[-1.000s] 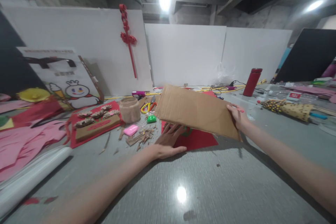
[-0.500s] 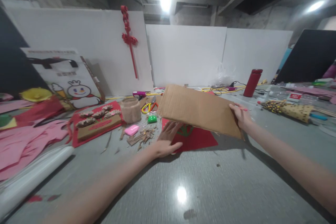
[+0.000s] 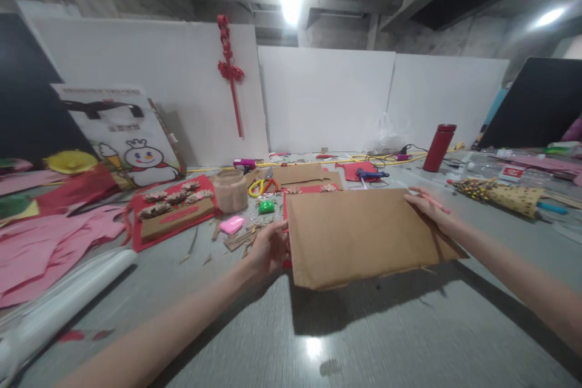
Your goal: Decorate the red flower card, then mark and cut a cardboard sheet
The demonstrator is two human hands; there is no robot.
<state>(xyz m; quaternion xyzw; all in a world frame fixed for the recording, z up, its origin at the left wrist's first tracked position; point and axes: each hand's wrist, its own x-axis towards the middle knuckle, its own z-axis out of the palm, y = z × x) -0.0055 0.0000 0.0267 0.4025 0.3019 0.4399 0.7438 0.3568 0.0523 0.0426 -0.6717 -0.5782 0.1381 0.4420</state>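
Note:
A brown cardboard sheet (image 3: 364,236) is raised above the table, tilted, its shadow falling below it. My right hand (image 3: 427,206) grips its upper right edge and also keeps a pink pen-like stick (image 3: 437,203) between the fingers. My left hand (image 3: 268,248) is closed around the sheet's left edge, with its fingertips behind the board. Under and behind the sheet lies a red card (image 3: 309,189) with paper flowers along its top; most of it is hidden.
Left of the sheet are cardboard scraps (image 3: 243,238), a pink packet (image 3: 232,225), a green packet (image 3: 266,207), pliers (image 3: 262,187) and a jar (image 3: 230,191). Behind are a blue glue gun (image 3: 371,175) and a red bottle (image 3: 439,148). A wrapped bouquet (image 3: 504,195) lies right.
The cardboard sheet has come nearer and lower, covering most of the red card. My left hand has left the red card and taken the sheet's left edge. The glue gun is now uncovered.

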